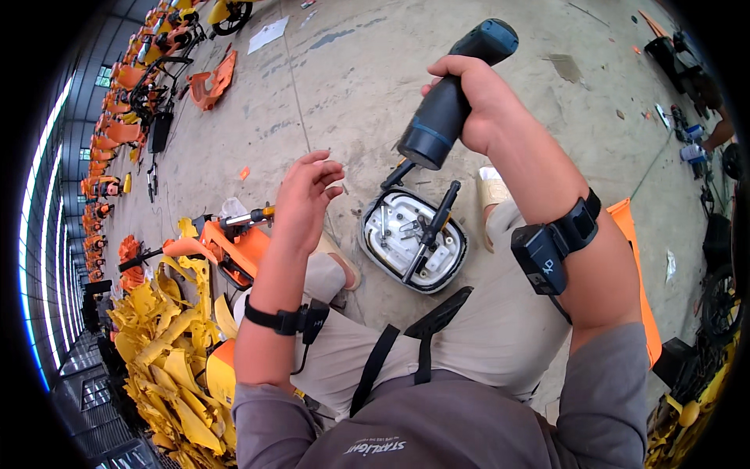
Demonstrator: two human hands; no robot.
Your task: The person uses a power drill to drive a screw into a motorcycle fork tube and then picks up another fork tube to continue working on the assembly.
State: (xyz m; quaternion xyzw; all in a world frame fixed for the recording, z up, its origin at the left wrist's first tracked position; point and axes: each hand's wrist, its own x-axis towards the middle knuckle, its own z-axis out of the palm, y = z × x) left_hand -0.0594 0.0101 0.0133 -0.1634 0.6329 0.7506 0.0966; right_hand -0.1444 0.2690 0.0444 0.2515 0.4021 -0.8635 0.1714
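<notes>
in the head view, the right hand (pixel 478 98), upper centre of the frame, wraps its fingers around a dark power tool (pixel 437 117) with a blue ring, its thick end tipped down toward the white tray-like piece (pixel 373 242) in the middle of the frame. the left hand (pixel 306 187), left of centre, holds nothing, its fingers loosely curled and parted, well apart from the tool. to handle it well, i would keep that full grip with the wrist straight, hold the thick end clear of the handles below, and bring the free hand to the dark rim so the piece stays steady; which end of the tool does the work, i cannot tell. by count: one power tool, one tray-like piece, and two dark-handled bars, one (pixel 442 209) lying across the piece, the other (pixel 398 174) at its upper edge; the small metal bits inside overlap too much to count. around it are two forearm straps, one on each arm, one white sheet (pixel 268 34) at upper left, one loose orange panel (pixel 212 83) below it, and a heap of yellow pieces (pixel 168 344) at lower left, beyond counting.
</notes>
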